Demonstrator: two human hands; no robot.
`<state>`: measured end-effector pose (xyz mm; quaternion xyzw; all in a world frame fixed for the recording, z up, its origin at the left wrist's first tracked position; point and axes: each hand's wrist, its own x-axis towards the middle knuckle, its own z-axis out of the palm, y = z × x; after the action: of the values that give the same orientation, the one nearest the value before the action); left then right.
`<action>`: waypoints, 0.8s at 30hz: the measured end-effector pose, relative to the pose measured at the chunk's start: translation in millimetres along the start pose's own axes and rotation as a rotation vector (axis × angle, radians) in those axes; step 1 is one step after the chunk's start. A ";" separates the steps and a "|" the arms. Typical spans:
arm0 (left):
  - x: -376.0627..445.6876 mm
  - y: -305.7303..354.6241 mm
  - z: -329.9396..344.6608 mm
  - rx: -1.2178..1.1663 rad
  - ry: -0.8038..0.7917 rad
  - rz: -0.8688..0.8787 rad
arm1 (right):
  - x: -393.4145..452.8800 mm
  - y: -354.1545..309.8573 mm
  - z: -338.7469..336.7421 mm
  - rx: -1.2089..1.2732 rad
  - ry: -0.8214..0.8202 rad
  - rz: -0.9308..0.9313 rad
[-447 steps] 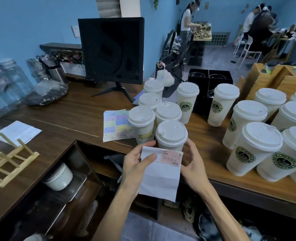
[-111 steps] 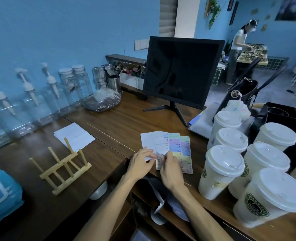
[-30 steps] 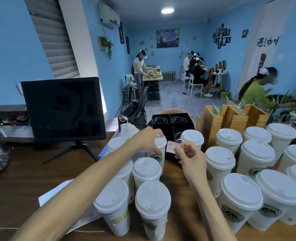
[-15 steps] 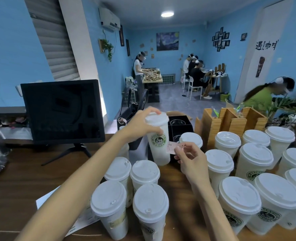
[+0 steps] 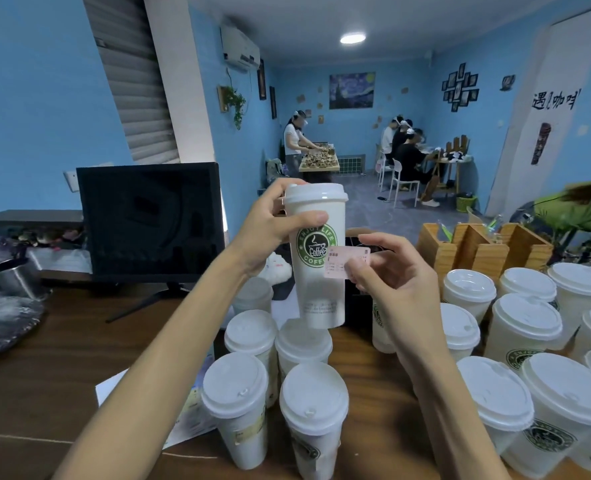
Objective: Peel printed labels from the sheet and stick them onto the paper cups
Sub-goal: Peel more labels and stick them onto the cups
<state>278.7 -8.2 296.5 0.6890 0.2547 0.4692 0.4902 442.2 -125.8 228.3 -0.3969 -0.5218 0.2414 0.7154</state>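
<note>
The left hand (image 5: 270,226) has a lidded paper cup (image 5: 316,258) lifted up off the bench (image 5: 62,368), fingers wrapped round the upper part just under the lid, thumb across the front. Cup's upright, long axis vertical, lid on top, green coffee logo facing the camera. The far side of it is hidden, so no idea what's on the back.

The right hand (image 5: 394,271) has its fingers pinching a small pink label (image 5: 346,263) by its right end. The label's long side runs left to right, printed face toward the camera, and its left edge overlaps the cup just beside the logo. Can't tell if it's actually touching the cup wall yet. The print is too small to read.

The label sheet (image 5: 190,410) lies flat on the bench, mostly hidden behind the left forearm and the cluster of lidded cups (image 5: 273,386) in front
</note>
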 end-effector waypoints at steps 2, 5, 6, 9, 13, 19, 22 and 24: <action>-3.5 -2.0 5.8 0.035 0.008 0.007 | 0.9 -0.8 6.0 -0.014 0.005 -0.009; -7.1 -4.0 12.7 0.057 0.013 -0.003 | 1.4 -0.3 12.4 -0.094 0.036 -0.021; -7.3 -4.6 14.2 0.049 0.016 -0.010 | 1.5 0.4 13.8 -0.124 0.050 -0.023; -6.8 -7.2 17.1 0.040 0.037 -0.014 | 1.9 2.3 15.5 -0.200 0.080 -0.029; -7.9 -8.4 18.5 0.052 0.050 -0.025 | 4.4 6.1 15.0 -0.302 0.118 -0.030; -8.4 -5.8 20.6 0.074 0.061 -0.031 | 5.3 6.4 9.2 -0.466 0.107 -0.085; -9.1 -5.0 20.2 0.059 0.048 -0.051 | 6.7 7.3 6.4 -0.524 0.090 -0.090; -9.7 -3.8 19.8 0.020 0.035 -0.079 | 10.3 6.7 2.0 -0.537 0.062 -0.012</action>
<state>292.7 -23.2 287.6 0.6748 0.2951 0.4588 0.4970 444.3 -113.5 228.8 -0.5766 -0.5473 0.0776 0.6016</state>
